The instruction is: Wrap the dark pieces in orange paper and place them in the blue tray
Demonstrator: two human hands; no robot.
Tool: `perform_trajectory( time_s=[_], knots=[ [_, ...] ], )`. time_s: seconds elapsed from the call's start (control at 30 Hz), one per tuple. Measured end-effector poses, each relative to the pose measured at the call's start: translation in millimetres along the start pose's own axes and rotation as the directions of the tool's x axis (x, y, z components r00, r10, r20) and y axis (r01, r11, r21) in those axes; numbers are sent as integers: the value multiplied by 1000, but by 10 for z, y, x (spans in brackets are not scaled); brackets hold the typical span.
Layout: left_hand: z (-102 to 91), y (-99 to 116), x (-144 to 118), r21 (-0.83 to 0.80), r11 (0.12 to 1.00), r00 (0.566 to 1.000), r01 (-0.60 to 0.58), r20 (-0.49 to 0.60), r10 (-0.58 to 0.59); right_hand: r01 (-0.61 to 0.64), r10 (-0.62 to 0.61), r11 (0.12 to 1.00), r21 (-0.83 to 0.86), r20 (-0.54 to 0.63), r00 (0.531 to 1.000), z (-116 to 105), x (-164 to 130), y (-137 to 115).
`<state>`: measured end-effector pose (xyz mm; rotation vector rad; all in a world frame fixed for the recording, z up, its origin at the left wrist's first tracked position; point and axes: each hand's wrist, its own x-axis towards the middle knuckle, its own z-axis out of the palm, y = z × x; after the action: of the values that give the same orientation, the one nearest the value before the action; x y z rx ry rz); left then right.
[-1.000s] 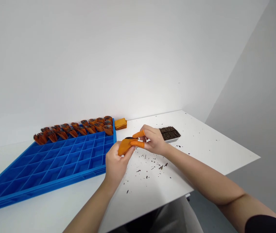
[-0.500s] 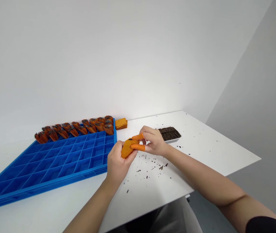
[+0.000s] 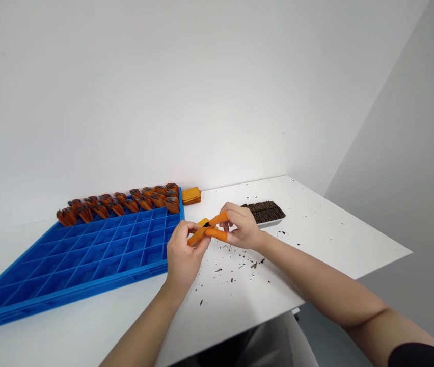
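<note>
My left hand [image 3: 185, 251] is closed on a small orange paper envelope [image 3: 197, 236] and holds it above the table. Orange finger cots cover the thumb and forefinger of my right hand [image 3: 240, 227], which pinch the envelope's upper edge. A dark spot shows at its mouth, between the two paper sides; what lies inside is hidden. Behind my right hand stands a white tray [image 3: 272, 223] packed with thin dark brown pieces [image 3: 265, 210]. Flat orange envelopes [image 3: 191, 195] lie stacked near the wall.
A blue compartment tray [image 3: 83, 285] takes up the left of the white table [image 3: 339, 239]. Its back rows hold bundles of orange envelopes [image 3: 117, 206] with dark tops. Dark crumbs [image 3: 255, 265] are scattered right of my hands. The table's front edge runs close to my lap.
The envelope has tilted from broad face toward me to nearly edge-on, its upper sides now spread apart. My left hand has shifted slightly left; the right hand stays at the envelope's edge.
</note>
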<state>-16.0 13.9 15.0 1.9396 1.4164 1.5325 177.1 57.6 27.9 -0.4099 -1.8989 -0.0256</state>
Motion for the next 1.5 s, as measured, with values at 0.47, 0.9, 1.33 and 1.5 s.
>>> perform_trajectory(
  time_s=[0.47,0.9,1.33,1.5],
  knots=[
    [17,-69,6,-4,996,996,-90,-23,90,148,-70,926,-347,228,971,-39,19,-44],
    [7,-40,23,26,980,981,-196,0,196,125,-39,935,-332,253,967,-5,-28,2],
    [64,-72,-34,-4,1000,999,21,31,-21,-103,98,995,19,188,977,-50,77,65],
    [130,-185,-95,105,994,1000,-17,6,17,-216,214,976,9,106,971,-203,315,155]
  ],
)
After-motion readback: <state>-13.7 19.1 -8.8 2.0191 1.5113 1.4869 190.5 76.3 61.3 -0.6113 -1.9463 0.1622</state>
